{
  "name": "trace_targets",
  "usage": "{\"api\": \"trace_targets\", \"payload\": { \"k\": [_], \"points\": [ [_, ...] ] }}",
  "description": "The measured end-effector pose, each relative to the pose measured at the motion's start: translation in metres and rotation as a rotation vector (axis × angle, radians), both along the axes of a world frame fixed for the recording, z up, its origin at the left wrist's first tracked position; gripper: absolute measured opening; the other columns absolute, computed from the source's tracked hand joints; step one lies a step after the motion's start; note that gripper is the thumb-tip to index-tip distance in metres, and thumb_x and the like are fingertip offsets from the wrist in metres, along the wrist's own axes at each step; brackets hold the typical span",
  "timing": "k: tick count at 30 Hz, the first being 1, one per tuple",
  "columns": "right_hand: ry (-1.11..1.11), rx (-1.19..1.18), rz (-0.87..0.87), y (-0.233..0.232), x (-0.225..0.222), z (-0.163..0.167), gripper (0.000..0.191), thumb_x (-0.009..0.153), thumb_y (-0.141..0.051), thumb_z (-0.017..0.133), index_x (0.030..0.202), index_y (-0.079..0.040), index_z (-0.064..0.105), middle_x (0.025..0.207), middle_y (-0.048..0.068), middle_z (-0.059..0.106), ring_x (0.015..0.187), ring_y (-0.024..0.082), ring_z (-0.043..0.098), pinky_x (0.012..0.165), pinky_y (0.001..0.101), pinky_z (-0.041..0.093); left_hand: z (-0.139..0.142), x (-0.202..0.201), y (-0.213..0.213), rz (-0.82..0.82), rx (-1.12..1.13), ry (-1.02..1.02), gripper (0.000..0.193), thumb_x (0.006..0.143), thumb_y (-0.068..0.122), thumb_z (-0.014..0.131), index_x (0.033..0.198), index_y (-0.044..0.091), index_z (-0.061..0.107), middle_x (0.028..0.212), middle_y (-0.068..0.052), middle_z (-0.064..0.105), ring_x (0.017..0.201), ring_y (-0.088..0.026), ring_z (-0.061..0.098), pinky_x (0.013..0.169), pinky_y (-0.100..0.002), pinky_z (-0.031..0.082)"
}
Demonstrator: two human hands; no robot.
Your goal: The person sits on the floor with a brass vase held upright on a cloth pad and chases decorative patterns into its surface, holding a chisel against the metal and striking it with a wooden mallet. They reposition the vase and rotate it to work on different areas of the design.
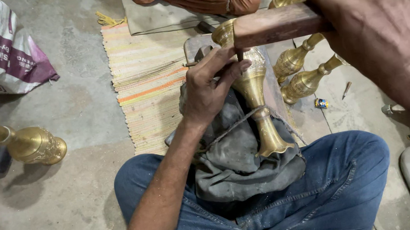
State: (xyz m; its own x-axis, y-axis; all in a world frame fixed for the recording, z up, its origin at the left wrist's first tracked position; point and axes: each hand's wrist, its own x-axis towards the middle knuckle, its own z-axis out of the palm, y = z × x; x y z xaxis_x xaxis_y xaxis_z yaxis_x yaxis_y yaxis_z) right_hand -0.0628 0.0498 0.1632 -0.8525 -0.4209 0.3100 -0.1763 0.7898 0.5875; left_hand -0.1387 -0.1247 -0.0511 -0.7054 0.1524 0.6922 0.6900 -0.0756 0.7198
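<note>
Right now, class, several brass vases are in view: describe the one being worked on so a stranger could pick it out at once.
Start at the blue-jeaned lap and the grey cloth on it. The brass vase lies there under the left hand. Unlike the others, a cord crosses its stem and the wooden block in the right hand is over it.

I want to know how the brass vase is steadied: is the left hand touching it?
Touching. The head view shows the left hand with its fingers pressed against the brass vase near the neck.
</note>
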Motion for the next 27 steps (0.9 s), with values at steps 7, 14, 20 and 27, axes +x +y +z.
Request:
{"api": "trace_targets", "payload": {
  "k": [7,14,20,27],
  "points": [
    [0.054,0.167,-0.047,-0.008,0.001,-0.001,0.018,0.099,-0.021,0.073,0.113,-0.011,0.067,0.09,0.007,0.073,0.09,0.023,0.074,0.081,0.0452,0.056,0.002,-0.001,0.003,0.041,0.05,-0.023,0.033,0.096,0.023,0.08,0.124,0.01,0.07,0.094,-0.004,0.076,0.084,-0.012,0.077,0.072,-0.029,0.064],
    [0.015,0.089,-0.015,-0.009,0.002,0.003,0.016,0.096,-0.019,0.072,0.107,-0.011,0.064,0.09,0.007,0.072,0.091,0.024,0.073,0.085,0.0459,0.056,0.005,0.001,0.002,0.015,0.06,-0.021,0.03,0.098,0.023,0.079,0.123,0.01,0.07,0.097,-0.004,0.077,0.087,-0.014,0.078,0.075,-0.028,0.064],
    [-0.073,-0.006,-0.052,-0.001,-0.003,0.001,0.017,0.103,-0.02,0.071,0.113,-0.008,0.064,0.088,0.01,0.071,0.081,0.025,0.07,0.084,0.0471,0.056,0.004,0.001,0.007,-0.032,0.065,-0.069,0.03,0.097,0.022,0.077,0.123,0.009,0.071,0.098,-0.003,0.076,0.09,-0.012,0.077,0.076,-0.027,0.064],
    [-0.045,-0.086,0.044,0.01,-0.01,0.003,0.024,0.098,-0.018,0.076,0.113,-0.006,0.062,0.094,0.012,0.07,0.089,0.028,0.07,0.085,0.0463,0.054,-0.004,-0.005,0.012,-0.044,0.103,-0.028,0.027,0.098,0.017,0.079,0.123,0.008,0.071,0.104,-0.004,0.075,0.091,-0.012,0.074,0.079,-0.028,0.063]
  ]
}}
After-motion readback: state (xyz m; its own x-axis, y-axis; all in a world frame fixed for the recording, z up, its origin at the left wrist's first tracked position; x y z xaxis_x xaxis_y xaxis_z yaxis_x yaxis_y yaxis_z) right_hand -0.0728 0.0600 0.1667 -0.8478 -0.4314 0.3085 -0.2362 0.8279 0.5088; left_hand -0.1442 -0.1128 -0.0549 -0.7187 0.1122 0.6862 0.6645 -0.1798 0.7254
